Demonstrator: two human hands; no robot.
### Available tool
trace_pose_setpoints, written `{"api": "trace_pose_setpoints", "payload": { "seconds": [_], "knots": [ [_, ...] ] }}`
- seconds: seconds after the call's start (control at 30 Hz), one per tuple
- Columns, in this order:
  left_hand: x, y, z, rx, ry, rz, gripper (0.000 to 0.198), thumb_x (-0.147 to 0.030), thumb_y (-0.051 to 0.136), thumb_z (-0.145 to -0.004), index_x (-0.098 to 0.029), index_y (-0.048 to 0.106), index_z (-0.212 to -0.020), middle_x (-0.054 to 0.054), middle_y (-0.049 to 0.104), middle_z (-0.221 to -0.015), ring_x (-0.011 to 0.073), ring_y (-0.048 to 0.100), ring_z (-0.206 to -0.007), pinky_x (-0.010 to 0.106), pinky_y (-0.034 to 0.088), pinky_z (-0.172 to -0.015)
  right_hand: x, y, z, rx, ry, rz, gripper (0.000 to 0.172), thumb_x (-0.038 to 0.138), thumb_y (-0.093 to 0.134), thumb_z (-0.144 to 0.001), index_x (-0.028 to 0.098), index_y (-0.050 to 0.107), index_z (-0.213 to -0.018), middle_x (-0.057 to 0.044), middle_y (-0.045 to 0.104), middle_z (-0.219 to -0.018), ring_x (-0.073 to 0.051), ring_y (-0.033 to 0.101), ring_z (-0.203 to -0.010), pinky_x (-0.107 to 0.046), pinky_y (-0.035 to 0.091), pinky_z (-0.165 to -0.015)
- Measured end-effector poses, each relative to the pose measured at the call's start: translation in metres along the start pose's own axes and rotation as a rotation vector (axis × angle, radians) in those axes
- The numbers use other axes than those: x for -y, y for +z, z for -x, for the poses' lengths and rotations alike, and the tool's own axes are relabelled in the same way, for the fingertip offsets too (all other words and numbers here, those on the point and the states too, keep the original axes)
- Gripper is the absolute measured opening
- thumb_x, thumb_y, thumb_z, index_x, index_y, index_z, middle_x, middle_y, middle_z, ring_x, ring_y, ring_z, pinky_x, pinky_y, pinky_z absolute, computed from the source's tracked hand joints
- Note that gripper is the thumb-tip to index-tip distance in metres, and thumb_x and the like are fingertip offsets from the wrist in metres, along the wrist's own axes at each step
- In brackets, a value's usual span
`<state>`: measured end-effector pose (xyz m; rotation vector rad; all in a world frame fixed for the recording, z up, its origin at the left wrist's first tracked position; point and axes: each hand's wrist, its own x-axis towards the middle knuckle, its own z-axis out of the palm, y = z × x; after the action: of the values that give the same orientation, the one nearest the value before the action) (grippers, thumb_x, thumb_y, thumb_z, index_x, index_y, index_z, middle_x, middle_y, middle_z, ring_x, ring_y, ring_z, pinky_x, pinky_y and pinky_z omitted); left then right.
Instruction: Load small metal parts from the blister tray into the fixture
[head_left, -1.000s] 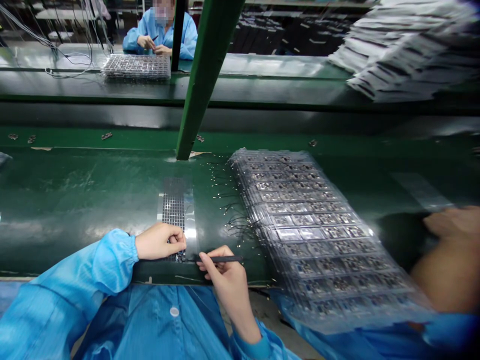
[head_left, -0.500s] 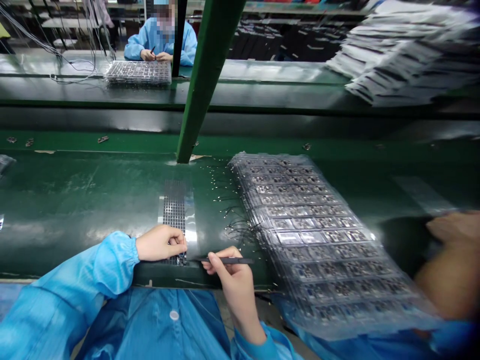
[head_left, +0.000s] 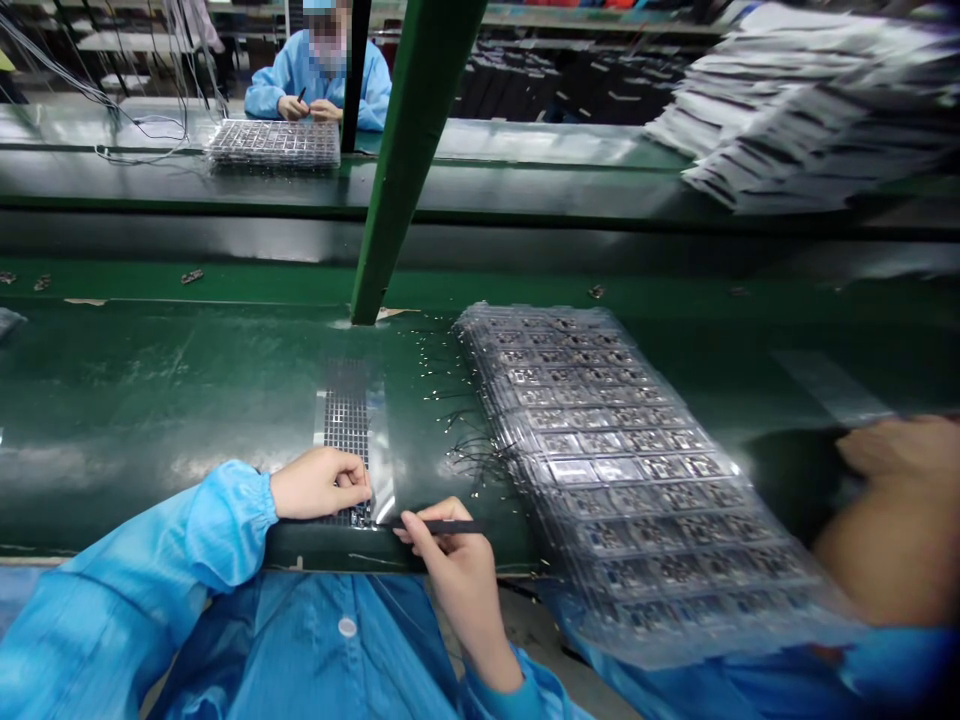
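Note:
My left hand rests on the lower part of a dark gridded sheet, thumb and index finger pinched together; whatever is between them is too small to name. My right hand is closed around black tweezers, held nearly level, their tip pointing left toward the sheet's lower end. A clear strip lies along the sheet's right side. Right of my hands stands a stack of clear trays filled with small electronic parts, thin black wires sticking out on its left side.
A green post rises beyond the sheet. Across the bench, a person in blue works behind another tray stack. White sheets are piled at back right. Another person's hand is at the right edge.
My right hand and the tweezers have moved slightly left, closer to the sheet. My left hand keeps its pinch in nearly the same place. The view has shifted a little.

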<state>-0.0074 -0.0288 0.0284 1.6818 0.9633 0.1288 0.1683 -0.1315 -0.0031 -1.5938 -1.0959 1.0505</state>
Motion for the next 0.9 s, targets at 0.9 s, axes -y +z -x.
{"api": "trace_pose_setpoints", "payload": {
  "seconds": [0.9],
  "knots": [
    [0.006,0.003,-0.002,0.013,-0.066,0.139,0.022,-0.036,0.055,-0.078,-0.014,0.057,-0.073,-0.001,0.056,-0.06,0.0111,0.053,-0.053,0.02,0.042,-0.048,-0.003,0.014,-0.013,-0.09,0.027,-0.252,0.029,0.042,0.071,-0.074,0.02,0.052,-0.074,0.0,0.064,-0.062,-0.019,0.068,-0.061,-0.027,0.054,-0.058]
  ]
}}
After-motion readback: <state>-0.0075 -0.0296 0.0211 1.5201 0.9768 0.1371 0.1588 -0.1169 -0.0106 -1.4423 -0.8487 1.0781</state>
